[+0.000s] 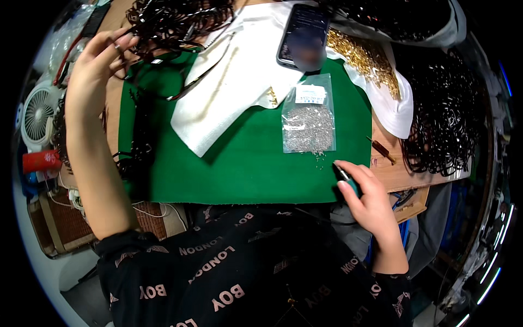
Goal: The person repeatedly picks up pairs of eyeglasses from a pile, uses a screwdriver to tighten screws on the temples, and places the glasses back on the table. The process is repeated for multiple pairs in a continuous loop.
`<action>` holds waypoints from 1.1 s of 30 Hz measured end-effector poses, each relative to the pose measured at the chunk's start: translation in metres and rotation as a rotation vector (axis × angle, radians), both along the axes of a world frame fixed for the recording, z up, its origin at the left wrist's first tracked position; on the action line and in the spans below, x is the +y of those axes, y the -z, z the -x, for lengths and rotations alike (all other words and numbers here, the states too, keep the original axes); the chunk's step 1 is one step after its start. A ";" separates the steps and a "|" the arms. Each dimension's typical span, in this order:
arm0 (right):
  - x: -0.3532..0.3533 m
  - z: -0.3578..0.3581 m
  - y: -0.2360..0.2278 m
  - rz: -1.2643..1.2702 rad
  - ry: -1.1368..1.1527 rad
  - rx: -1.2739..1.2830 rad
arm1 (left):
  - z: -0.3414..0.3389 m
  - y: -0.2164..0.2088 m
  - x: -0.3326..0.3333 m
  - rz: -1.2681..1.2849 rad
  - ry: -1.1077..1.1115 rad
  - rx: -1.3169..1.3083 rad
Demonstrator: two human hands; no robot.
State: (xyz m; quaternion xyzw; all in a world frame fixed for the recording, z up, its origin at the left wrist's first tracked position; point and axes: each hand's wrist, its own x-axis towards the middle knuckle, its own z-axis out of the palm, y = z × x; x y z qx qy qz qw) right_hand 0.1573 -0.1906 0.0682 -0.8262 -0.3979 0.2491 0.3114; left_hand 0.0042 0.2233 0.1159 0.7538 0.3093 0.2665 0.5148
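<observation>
My left hand [98,60] is raised at the far left of the green mat [245,163], its fingers pinching into a tangled heap of thin dark frame parts [169,22]. My right hand [366,196] rests at the mat's front right edge, closed around a small tool with a green handle [348,182] and a metal tip. Just above that hand lies a clear plastic bag of tiny silver parts [308,122], with a few loose ones spilled below it. A white cloth [234,82] covers the back of the mat.
A dark phone [303,35] lies on the cloth at the back. Small gold parts [368,60] are heaped on white cloth to its right. More dark frame parts [441,120] pile up at the far right. A small white fan [39,114] stands at the left.
</observation>
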 end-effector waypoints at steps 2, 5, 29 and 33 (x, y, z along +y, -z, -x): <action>0.004 0.003 -0.003 0.068 -0.035 -0.018 | 0.025 -0.006 0.010 -0.174 -0.057 0.018; 0.003 0.007 0.002 0.112 -0.071 -0.065 | 0.023 -0.003 -0.001 -0.292 -0.286 -0.055; 0.007 0.020 0.008 0.288 -0.167 -0.352 | 0.029 0.069 -0.182 1.326 0.492 -0.851; 0.006 0.019 0.011 0.250 -0.143 -0.351 | 0.012 0.100 -0.210 1.641 0.561 -0.734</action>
